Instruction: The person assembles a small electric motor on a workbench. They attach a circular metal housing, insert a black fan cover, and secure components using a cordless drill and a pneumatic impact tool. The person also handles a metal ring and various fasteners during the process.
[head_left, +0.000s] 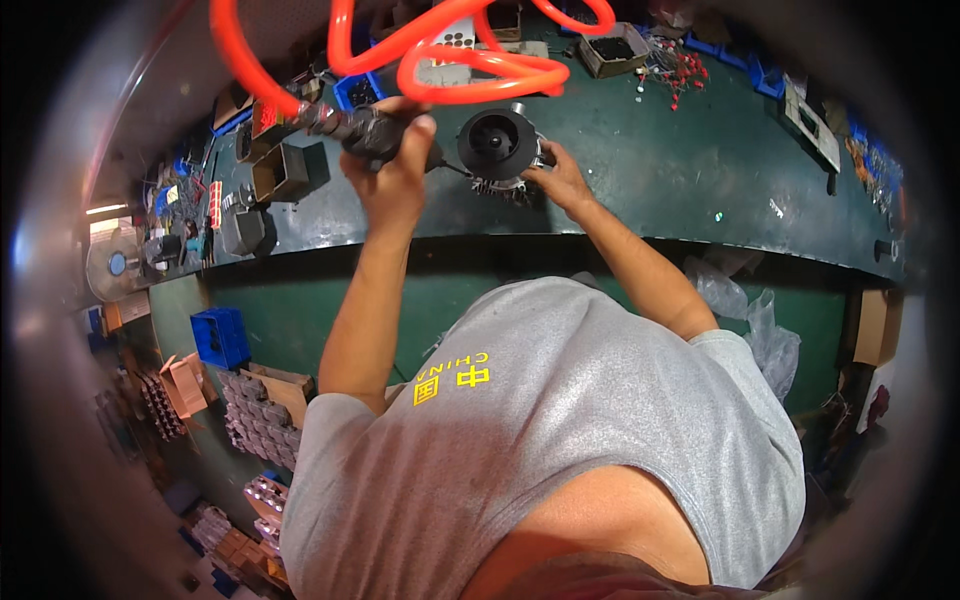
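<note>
My left hand (pixel 396 178) is wrapped round a dark air screwdriver (pixel 374 136), held sideways over the bench. Its thin bit (pixel 455 169) points right and reaches the lower left side of a round blower unit (pixel 496 146); whether it sits on a screw is too small to tell. The blower has a black fan wheel facing up and a silvery metal body beneath. With fingers closed on its right side, my right hand (pixel 562 180) grips the metal body. A thick orange-red air hose (pixel 485 92) is joined to the screwdriver and loops above the blower.
On the green bench (pixel 660 170), an open box (pixel 280 172) stands left, with a dark grey part (pixel 243 230) beside it. A tray of black pieces (pixel 612 50) and red-tipped parts (pixel 682 72) lie at the back. A white frame (pixel 810 128) sits right. Plastic bags (pixel 772 340) hang below the edge.
</note>
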